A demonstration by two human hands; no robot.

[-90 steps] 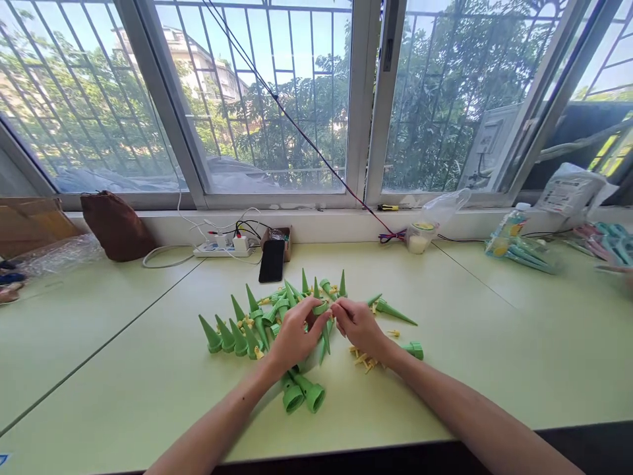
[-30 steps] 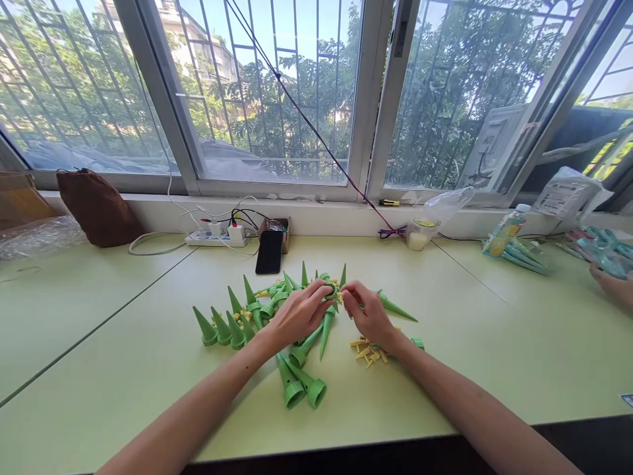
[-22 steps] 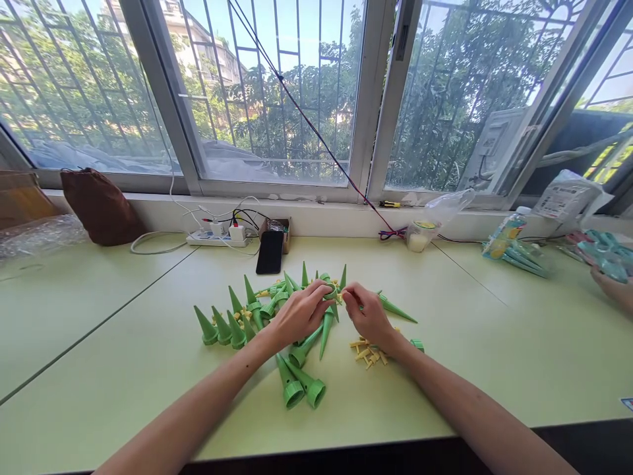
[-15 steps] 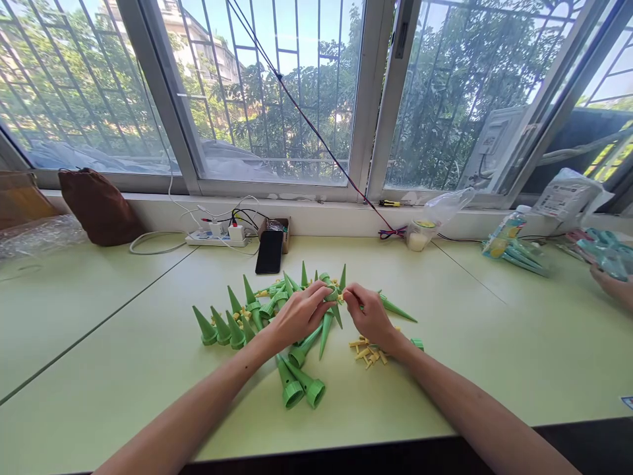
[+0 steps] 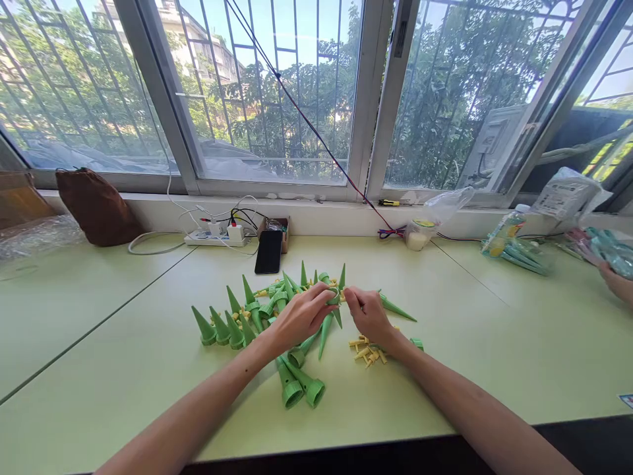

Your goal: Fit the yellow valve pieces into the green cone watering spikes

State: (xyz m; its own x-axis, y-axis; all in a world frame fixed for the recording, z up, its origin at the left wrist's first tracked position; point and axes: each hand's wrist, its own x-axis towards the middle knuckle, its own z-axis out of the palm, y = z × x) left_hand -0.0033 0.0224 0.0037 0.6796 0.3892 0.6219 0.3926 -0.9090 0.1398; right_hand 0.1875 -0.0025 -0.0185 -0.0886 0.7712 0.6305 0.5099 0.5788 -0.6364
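Observation:
My left hand [image 5: 310,309] is closed on a green plastic watering spike [image 5: 334,296], its round collar showing past the fingertips. Just to the right, my right hand [image 5: 366,313] is pinched, with a bit of a small yellow plastic piece [image 5: 341,297] showing at its fingertips; the rest is hidden. Several more green spikes lie or stand around and under my left hand, among them an upright row [image 5: 222,328] on the left and a lying pair [image 5: 301,384] in front. Small yellow T-shaped pieces [image 5: 366,351] are heaped below my right wrist.
Behind the spikes are a black phone [image 5: 268,252], a small box and a power strip [image 5: 216,238] with cables. A brown bag [image 5: 99,206] stands back left. Toward the right are a plastic cup [image 5: 419,235], a bottle [image 5: 505,231] and another person's hand [image 5: 616,282] at the edge.
My right hand has turned slightly, its fingertips a little farther from the spike's collar. My left hand stays nearly in place. The other person's hand at the right has shifted slightly inward.

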